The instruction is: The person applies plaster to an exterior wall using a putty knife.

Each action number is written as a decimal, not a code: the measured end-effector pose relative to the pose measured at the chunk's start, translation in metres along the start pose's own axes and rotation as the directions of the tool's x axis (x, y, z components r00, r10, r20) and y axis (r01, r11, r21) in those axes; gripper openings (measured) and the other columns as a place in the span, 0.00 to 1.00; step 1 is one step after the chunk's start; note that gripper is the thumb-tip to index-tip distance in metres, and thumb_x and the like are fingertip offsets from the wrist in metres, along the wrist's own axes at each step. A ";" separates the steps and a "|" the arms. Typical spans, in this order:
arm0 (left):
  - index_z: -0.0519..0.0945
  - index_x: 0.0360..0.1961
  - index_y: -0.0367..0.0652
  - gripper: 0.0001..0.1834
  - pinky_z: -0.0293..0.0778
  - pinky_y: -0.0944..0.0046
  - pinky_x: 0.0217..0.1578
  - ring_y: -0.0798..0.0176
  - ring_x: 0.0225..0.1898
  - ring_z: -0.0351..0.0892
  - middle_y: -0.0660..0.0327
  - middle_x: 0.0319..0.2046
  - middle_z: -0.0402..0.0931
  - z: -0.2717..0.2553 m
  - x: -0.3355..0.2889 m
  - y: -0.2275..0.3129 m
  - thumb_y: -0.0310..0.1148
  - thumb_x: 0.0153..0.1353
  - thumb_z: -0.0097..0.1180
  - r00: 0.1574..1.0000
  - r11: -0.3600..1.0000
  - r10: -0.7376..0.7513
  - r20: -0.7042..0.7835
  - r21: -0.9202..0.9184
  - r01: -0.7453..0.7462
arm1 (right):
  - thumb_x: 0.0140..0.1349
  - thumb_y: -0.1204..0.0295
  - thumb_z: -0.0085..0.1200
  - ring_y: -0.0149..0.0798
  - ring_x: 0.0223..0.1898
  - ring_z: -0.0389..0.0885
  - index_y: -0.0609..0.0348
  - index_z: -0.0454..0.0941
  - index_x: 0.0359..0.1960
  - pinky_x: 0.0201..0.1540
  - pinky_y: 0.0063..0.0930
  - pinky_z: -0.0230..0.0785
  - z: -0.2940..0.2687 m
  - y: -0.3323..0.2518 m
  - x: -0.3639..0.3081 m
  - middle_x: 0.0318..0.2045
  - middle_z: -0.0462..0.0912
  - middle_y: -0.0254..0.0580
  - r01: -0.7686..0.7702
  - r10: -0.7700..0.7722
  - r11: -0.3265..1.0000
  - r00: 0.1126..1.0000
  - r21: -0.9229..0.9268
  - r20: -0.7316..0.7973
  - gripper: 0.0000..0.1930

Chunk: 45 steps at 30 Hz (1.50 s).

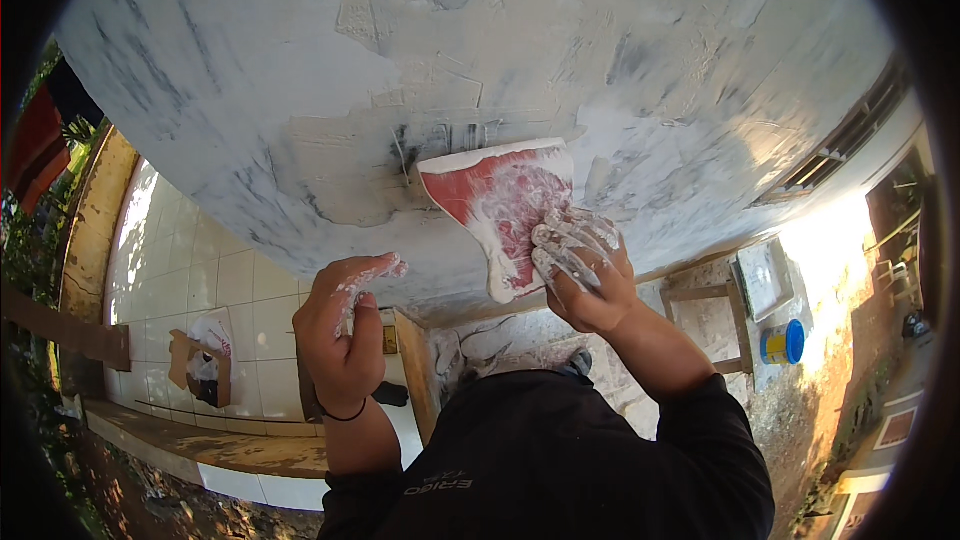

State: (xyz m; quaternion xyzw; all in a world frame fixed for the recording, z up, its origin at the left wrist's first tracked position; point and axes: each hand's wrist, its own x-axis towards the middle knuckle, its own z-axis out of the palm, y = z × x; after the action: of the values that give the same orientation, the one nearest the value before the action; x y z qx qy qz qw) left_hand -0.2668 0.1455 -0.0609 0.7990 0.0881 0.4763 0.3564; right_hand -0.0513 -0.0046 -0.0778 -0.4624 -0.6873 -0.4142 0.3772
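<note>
A red plastic putty spreader (pixel 450 185), caked with white putty, lies with its wide edge against the grey-white wall (pixel 330 70). My right hand (pixel 585 270) is closed on the spreader's lower right side, its fingers coated in putty. Fresh patches and ridges of putty show on the wall around the blade. Lower left of the spreader, my left hand (pixel 348 315) hangs in the air with fingers curved and thumb apart. White putty smears its fingers, and nothing shows in it.
To the right stand a wooden frame (pixel 742 325), a pale tray (pixel 765 280) and a blue-lidded bucket (pixel 783 342). An opened cardboard box (pixel 222 370) sits on the tiled floor (pixel 265 315) at left. A louvred vent (pixel 835 155) is set in the wall at right.
</note>
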 end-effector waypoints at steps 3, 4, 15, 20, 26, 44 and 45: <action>0.79 0.39 0.30 0.19 0.74 0.65 0.40 0.56 0.37 0.81 0.49 0.37 0.79 0.000 -0.002 0.004 0.12 0.46 0.41 1.000 1.000 -0.009 -0.003 0.010 0.009 | 0.43 0.78 0.57 0.46 0.42 0.81 0.57 0.77 0.23 0.49 0.42 0.73 0.028 0.008 -0.011 0.37 0.82 0.46 0.077 -0.075 0.993 0.997 -0.087 0.026 0.04; 0.79 0.39 0.30 0.19 0.74 0.65 0.40 0.56 0.37 0.81 0.49 0.37 0.79 0.001 -0.003 0.005 0.12 0.46 0.41 1.000 1.000 -0.011 -0.001 0.019 0.011 | 0.45 0.77 0.58 0.43 0.44 0.81 0.56 0.78 0.23 0.50 0.41 0.73 0.037 0.012 -0.018 0.37 0.83 0.42 0.071 -0.068 0.989 0.997 -0.130 0.029 0.03; 0.77 0.39 0.28 0.17 0.73 0.64 0.41 0.56 0.37 0.80 0.48 0.37 0.79 -0.006 -0.014 0.017 0.14 0.48 0.41 0.999 0.997 -0.045 0.005 0.055 0.044 | 0.46 0.73 0.55 0.38 0.43 0.78 0.52 0.80 0.27 0.50 0.37 0.72 0.081 0.018 -0.055 0.38 0.81 0.36 0.027 0.026 0.944 0.987 -0.328 0.155 0.05; 0.76 0.39 0.26 0.15 0.72 0.62 0.44 0.56 0.37 0.80 0.47 0.35 0.79 -0.003 -0.013 0.021 0.15 0.51 0.40 0.999 0.997 -0.047 0.011 0.064 0.047 | 0.48 0.71 0.54 0.37 0.45 0.77 0.51 0.80 0.30 0.50 0.35 0.71 0.085 0.018 -0.073 0.41 0.81 0.35 0.054 0.020 0.946 0.974 -0.319 0.225 0.06; 0.78 0.37 0.29 0.18 0.74 0.65 0.38 0.55 0.37 0.81 0.49 0.38 0.79 0.002 -0.012 0.017 0.12 0.45 0.41 1.000 0.999 -0.026 0.014 0.042 0.025 | 0.50 0.70 0.52 0.38 0.48 0.76 0.50 0.80 0.31 0.52 0.35 0.69 0.082 -0.002 -0.099 0.44 0.81 0.35 0.018 0.060 0.966 0.954 -0.257 0.293 0.07; 0.78 0.39 0.29 0.20 0.74 0.66 0.40 0.55 0.37 0.81 0.50 0.38 0.79 0.010 -0.003 0.008 0.12 0.44 0.40 0.998 1.000 -0.016 0.068 0.020 0.014 | 0.49 0.84 0.58 0.41 0.35 0.78 0.66 0.72 0.36 0.39 0.27 0.70 0.021 -0.038 -0.052 0.35 0.79 0.51 -0.748 0.785 0.620 0.589 0.238 -0.194 0.12; 0.78 0.39 0.29 0.20 0.74 0.66 0.40 0.55 0.37 0.81 0.50 0.38 0.79 0.010 -0.002 0.006 0.12 0.44 0.40 0.997 1.000 -0.006 0.073 0.019 0.005 | 0.52 0.83 0.58 0.35 0.35 0.77 0.66 0.71 0.37 0.39 0.25 0.69 0.024 -0.040 -0.050 0.35 0.79 0.47 -0.807 0.905 0.426 0.382 0.409 -0.188 0.11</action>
State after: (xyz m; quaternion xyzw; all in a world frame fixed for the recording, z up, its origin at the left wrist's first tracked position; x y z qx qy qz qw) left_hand -0.2611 0.1350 -0.0613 0.8188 0.0817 0.4451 0.3532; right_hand -0.0778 -0.0080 -0.1410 -0.6100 -0.3029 -0.1473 0.7173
